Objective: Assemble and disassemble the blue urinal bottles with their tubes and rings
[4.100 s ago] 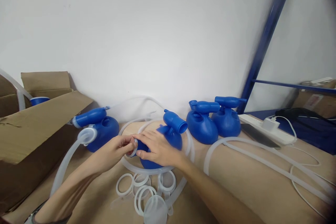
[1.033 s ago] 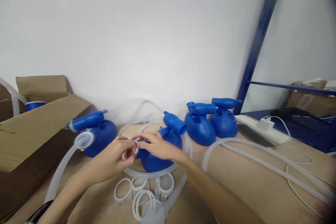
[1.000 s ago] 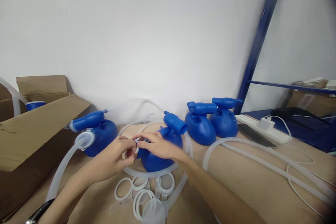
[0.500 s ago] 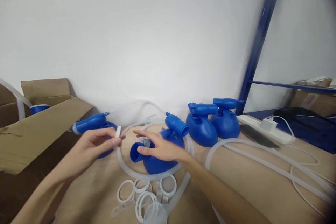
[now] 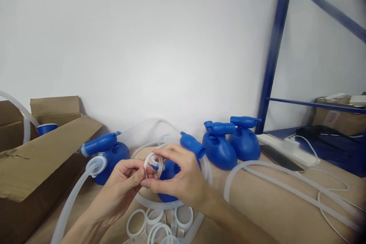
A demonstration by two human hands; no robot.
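Observation:
My left hand and my right hand meet near the middle, both pinching a white plastic ring. A second pale round edge shows just behind it; whether it is a separate piece I cannot tell. Behind my right hand stands a blue plastic bottle, mostly hidden, with a blue tube-shaped head over it. Below my hands lie several loose white rings and clear plastic pieces. To the left, another blue bottle has a white collar with clear hose at its mouth.
An open cardboard box stands at the left. Two blue bottles with blue heads stand by the wall. Clear hose loops across the right, near a phone and a white power strip. A blue metal post rises behind.
My right hand has left the mouth of the middle bottle and joined my left hand at the ring. My left hand has moved right and down, uncovering the left bottle's collar and hose.

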